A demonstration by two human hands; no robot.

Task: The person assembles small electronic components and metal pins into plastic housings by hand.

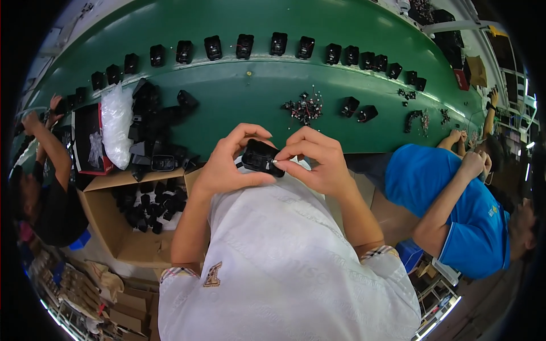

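Observation:
Close to my body, in front of the green bench's near edge, my left hand [232, 162] grips a black plastic housing [260, 156] by its left side, thumb below and fingers above. My right hand [316, 161] pinches a small white piece [275, 162] at the housing's right end, finger and thumb pressed together. Whether that piece is joined to the housing I cannot tell. Beyond my hands lies a pile of small parts with red and black wires [306, 108]. Two black housings [359, 110] rest to the right of the pile.
A long row of black housings [245, 46] curves across the green bench [239, 94]. At left are a clear plastic bag [117, 126], heaped black parts [149, 113] and an open cardboard box [128, 245] of black pieces. People sit at both sides, one in a blue shirt [432, 182] at right.

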